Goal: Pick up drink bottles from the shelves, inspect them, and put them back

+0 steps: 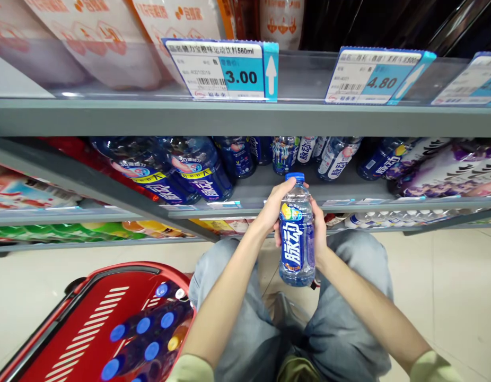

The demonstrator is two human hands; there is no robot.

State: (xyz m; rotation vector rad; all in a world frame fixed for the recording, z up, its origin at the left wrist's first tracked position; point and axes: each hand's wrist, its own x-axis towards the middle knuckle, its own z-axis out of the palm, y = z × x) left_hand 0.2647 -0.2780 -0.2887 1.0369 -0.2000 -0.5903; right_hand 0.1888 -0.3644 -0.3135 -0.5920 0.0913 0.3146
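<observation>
Between my two hands is a drink bottle (296,233) with a blue cap and a blue label, held upright in front of the shelf edge. My left hand (274,209) wraps its left side, with the thumb up near the cap. On the other side, my right hand (317,228) grips the body of the bottle; part of its fingers is hidden behind it. Just beyond stands a row of similar bottles on the shelf, among them a white-labelled bottle (336,159) and a large blue-labelled bottle (203,175).
A red shopping basket (82,318) on the floor at my left holds several blue-capped bottles (143,324). Price tags (229,69) line the upper shelf edge (245,119), which overhangs the bottles. Purple-wrapped packs (456,170) lie at the right. My knees flank the bottle.
</observation>
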